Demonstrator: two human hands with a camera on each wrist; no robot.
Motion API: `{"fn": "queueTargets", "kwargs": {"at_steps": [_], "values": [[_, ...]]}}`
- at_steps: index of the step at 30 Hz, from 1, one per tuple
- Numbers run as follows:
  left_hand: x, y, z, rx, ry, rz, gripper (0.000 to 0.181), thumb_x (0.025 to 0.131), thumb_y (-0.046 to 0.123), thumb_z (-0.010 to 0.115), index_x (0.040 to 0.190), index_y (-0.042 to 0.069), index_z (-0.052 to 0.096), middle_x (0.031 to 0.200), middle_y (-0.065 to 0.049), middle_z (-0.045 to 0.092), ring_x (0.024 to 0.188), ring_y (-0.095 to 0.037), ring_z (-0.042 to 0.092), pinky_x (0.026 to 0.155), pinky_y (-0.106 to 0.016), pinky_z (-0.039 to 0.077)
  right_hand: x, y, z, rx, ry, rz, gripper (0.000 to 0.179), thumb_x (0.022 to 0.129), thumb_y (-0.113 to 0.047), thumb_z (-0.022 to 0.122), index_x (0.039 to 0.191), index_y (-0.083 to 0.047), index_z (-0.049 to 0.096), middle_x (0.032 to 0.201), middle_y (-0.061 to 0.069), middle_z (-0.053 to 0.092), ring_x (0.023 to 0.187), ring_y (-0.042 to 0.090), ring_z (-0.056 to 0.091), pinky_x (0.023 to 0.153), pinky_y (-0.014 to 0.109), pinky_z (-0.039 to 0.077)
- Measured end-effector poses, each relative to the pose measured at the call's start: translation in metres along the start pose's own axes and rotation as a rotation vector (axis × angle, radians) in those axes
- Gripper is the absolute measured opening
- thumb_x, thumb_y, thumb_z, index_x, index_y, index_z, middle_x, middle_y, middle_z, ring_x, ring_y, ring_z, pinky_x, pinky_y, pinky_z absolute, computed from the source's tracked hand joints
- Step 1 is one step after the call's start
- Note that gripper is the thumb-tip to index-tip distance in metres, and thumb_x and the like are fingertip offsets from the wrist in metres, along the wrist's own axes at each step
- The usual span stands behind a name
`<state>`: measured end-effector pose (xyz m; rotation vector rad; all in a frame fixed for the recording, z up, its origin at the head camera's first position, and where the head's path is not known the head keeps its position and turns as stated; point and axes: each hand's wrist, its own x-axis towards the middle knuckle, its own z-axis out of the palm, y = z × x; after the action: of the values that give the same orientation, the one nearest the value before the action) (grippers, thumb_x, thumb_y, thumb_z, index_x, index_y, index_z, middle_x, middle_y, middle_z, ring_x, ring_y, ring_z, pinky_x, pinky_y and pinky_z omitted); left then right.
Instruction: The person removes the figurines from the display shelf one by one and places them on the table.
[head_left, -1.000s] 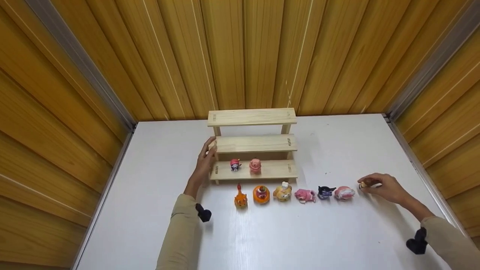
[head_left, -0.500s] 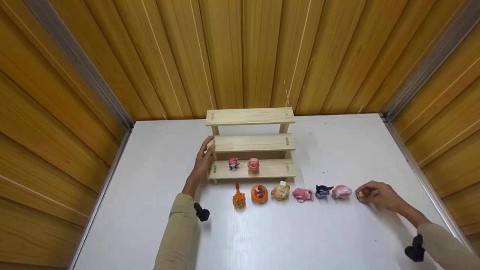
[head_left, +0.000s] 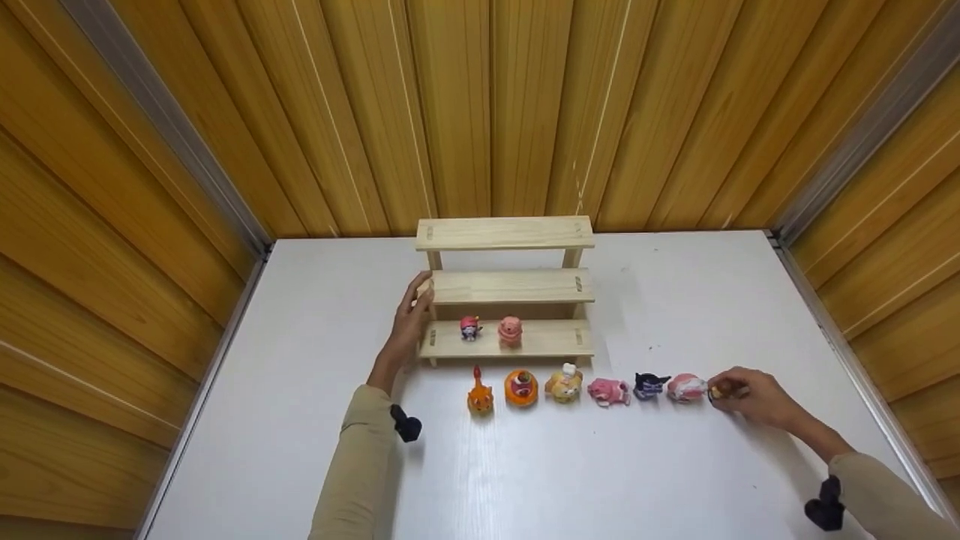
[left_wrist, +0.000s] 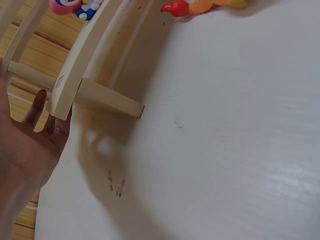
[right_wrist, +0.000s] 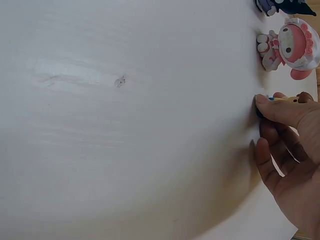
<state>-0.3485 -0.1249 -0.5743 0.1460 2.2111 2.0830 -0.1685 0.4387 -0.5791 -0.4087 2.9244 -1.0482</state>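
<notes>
My left hand (head_left: 407,322) holds the left end of the three-step wooden display stand (head_left: 514,286) at its middle step; in the left wrist view some fingers pass behind the board. Far to the right, my right hand (head_left: 757,397) pinches a small figurine (right_wrist: 295,99) with a brown top, yellowish body and blue lower part. The fingers hide much of it, and its base is right down at the white table. Immediately left of it sits a pink-and-white hooded figurine (right_wrist: 295,47). On the lowest step stand a pink-capped figurine (head_left: 470,328) and a pink figurine (head_left: 511,331).
Leftward along the row stand a black-and-purple figurine (head_left: 649,385), a pink lying figurine (head_left: 609,391), a tan one with a white top (head_left: 565,383), a round orange one (head_left: 521,388) and an orange one with a red-tipped tail (head_left: 480,396). Wood-panelled walls enclose the table (head_left: 540,472).
My right hand has moved left and slightly down with the figurine, up close to the pink-and-white one. The left hand stays on the stand.
</notes>
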Motion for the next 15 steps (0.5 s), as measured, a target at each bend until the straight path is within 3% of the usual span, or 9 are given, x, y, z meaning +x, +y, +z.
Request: {"fn": "queueTargets", "kwargs": {"at_steps": [7, 15], "values": [[-0.0006, 0.0007, -0.0010, -0.001, -0.009, 0.005, 0.048, 0.111, 0.039, 0.042, 0.158, 0.029, 0.037, 0.170, 0.000, 0.025, 0.155, -0.031, 0.020, 0.122, -0.058, 0.024, 0.0039, -0.0015, 0.0026, 0.003, -0.037, 0.033, 0.024, 0.079, 0.005, 0.082, 0.101, 0.004, 0.071, 0.088, 0.008, 0.068, 0.081, -0.009, 0.054, 0.069, 0.017, 0.051], [-0.0009, 0.0000, -0.0015, 0.001, -0.017, 0.015, 0.049, 0.111, 0.038, 0.042, 0.159, 0.028, 0.036, 0.170, -0.001, 0.024, 0.155, -0.031, 0.019, 0.121, -0.059, 0.025, 0.0069, 0.0003, 0.0035, 0.000, -0.015, -0.035, 0.025, 0.077, 0.006, 0.083, 0.099, 0.004, 0.071, 0.085, 0.008, 0.068, 0.082, -0.010, 0.054, 0.067, 0.017, 0.051]]}}
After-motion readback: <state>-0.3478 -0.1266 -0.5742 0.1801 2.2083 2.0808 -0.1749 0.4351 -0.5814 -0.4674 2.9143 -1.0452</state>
